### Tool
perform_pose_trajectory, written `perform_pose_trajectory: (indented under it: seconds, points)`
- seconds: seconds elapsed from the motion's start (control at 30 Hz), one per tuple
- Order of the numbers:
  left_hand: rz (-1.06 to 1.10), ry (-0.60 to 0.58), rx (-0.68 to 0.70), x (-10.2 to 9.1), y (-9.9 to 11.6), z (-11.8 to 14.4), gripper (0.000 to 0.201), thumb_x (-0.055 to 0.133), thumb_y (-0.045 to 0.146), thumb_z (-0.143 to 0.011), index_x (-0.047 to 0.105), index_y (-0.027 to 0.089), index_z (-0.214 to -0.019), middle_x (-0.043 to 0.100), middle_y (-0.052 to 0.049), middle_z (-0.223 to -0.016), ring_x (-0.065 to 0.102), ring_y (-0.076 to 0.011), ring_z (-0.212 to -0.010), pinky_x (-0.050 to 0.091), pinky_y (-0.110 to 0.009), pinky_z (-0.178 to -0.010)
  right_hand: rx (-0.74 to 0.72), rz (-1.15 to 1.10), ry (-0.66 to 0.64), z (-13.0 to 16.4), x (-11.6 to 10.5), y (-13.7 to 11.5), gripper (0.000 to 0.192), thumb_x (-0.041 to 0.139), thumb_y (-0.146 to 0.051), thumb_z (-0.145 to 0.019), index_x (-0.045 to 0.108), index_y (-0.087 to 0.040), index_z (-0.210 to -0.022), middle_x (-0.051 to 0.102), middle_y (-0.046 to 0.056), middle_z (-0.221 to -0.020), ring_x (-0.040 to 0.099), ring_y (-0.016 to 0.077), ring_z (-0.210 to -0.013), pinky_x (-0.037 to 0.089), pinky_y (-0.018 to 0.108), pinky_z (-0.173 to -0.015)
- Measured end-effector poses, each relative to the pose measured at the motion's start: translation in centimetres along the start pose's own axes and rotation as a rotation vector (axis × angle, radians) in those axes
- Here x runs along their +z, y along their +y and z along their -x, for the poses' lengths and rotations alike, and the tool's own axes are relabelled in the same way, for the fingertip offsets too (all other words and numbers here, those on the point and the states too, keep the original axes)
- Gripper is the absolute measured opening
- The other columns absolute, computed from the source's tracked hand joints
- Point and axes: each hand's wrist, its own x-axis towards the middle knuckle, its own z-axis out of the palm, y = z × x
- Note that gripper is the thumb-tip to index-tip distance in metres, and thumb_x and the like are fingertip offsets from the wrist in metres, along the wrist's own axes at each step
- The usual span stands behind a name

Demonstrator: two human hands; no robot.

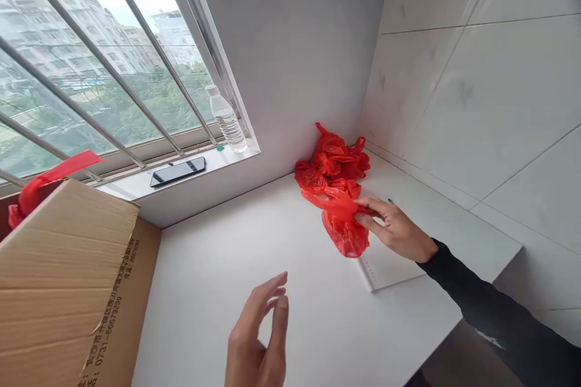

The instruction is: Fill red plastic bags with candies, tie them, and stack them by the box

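Bag of red plastic (pixel 345 237), right: we are pinching its far end in our right hand (pixel 394 230) while holding our left hand (pixel 258 338), near, half open and empty.

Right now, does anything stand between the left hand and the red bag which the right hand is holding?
Nothing visible does: between the left hand and the red bag in the right hand, only table shows. The white pad lies right of that path; the red heap lies beyond the bag.
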Motion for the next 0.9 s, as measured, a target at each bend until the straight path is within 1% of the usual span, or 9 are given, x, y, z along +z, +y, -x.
perform_pose_trajectory:
  seconds: [0.07,0.13,0.23,0.3,0.4,0.53,0.67,0.8,0.9]
  points:
    - [0.061,-0.002,0.014,2.2,0.0,-0.5,0.046,0.056,0.04,-0.098,0.055,0.043,-0.143,0.055,-0.004,-0.149,0.056,-0.0307,-0.133,0.055,-0.053,-0.1,-0.006,-0.041,-0.159,1.6,2.1,-0.9,0.026,0.052,-0.035,-0.102,0.067,-0.026,-0.12,0.065,0.004,-0.105,0.062,0.0197,-0.095,0.05,0.034,-0.086]
    - [0.186,-0.064,0.002,4.1,-0.4,-0.9,0.052,0.062,0.036,-0.095,0.052,0.037,-0.146,0.052,-0.008,-0.15,0.048,-0.0302,-0.139,0.045,-0.055,-0.111,0.002,-0.085,-0.276,2.9,4.1,-1.3,0.024,0.053,-0.034,-0.102,0.069,-0.026,-0.118,0.065,0.004,-0.103,0.061,0.0192,-0.092,0.05,0.035,-0.084]
    - [0.265,-0.171,-0.072,5.6,-1.8,-0.7,0.029,0.064,0.037,-0.094,0.069,0.029,-0.121,0.07,-0.009,-0.117,0.066,-0.0266,-0.106,0.054,-0.049,-0.093,0.023,-0.163,-0.387,4.0,6.2,-1.1,0.027,0.057,-0.034,-0.099,0.067,-0.025,-0.123,0.066,0.005,-0.106,0.062,0.0196,-0.093,0.051,0.038,-0.09]
    - [0.315,-0.182,-0.144,5.8,-2.8,-0.2,0.022,0.061,0.038,-0.096,0.072,0.025,-0.11,0.074,-0.008,-0.105,0.069,-0.0246,-0.092,0.057,-0.044,-0.082,0.036,-0.22,-0.472,4.5,6.9,-0.3,0.041,0.061,-0.035,-0.097,0.059,-0.026,-0.137,0.065,0.006,-0.118,0.062,0.0217,-0.105,0.049,0.041,-0.099]
    - [0.42,-0.154,-0.244,5.7,-4.0,0.6,0.023,0.059,0.039,-0.097,0.069,0.022,-0.109,0.074,-0.01,-0.107,0.07,-0.0247,-0.096,0.058,-0.041,-0.082,0.061,-0.212,-0.566,5.0,7.5,1.1,0.059,0.062,-0.024,-0.092,0.046,-0.024,-0.149,0.061,0.008,-0.129,0.056,0.0233,-0.12,0.044,0.043,-0.108]
    - [0.508,-0.111,-0.333,5.7,-4.8,1.1,0.023,0.062,0.041,-0.096,0.068,0.021,-0.107,0.074,-0.01,-0.108,0.07,-0.0254,-0.1,0.057,-0.039,-0.084,0.094,-0.103,-0.634,5.2,8.2,1.8,0.043,0.059,-0.014,-0.087,0.062,-0.02,-0.129,0.066,0.005,-0.106,0.061,0.0196,-0.096,0.05,0.038,-0.095]
    - [0.515,-0.03,-0.391,5.2,-6.4,1.6,0.024,0.062,0.043,-0.095,0.066,0.021,-0.106,0.073,-0.01,-0.109,0.069,-0.0259,-0.102,0.056,-0.037,-0.085,0.109,-0.067,-0.538,4.7,7.8,1.7,0.016,0.053,-0.017,-0.093,0.067,-0.023,-0.098,0.066,0.001,-0.094,0.059,0.0165,-0.082,0.048,0.033,-0.08]
    - [0.457,0.072,-0.43,3.6,-8.4,2.5,0.021,0.062,0.041,-0.095,0.063,0.021,-0.102,0.07,-0.011,-0.111,0.068,-0.0268,-0.105,0.055,-0.037,-0.085,0.257,-0.041,-0.347,4.4,6.6,2.4,0.012,0.05,-0.023,-0.097,0.062,-0.025,-0.096,0.066,-0.001,-0.097,0.057,0.0161,-0.081,0.043,0.029,-0.064]
    - [0.427,0.105,-0.378,2.8,-7.9,2.9,0.03,0.064,0.036,-0.094,0.058,0.028,-0.122,0.061,-0.01,-0.135,0.059,-0.0279,-0.125,0.05,-0.044,-0.101,0.272,0.008,-0.349,4.4,6.5,2.6,0.006,0.052,-0.022,-0.095,0.057,-0.026,-0.095,0.062,-0.001,-0.097,0.056,0.0167,-0.083,0.042,0.029,-0.063]
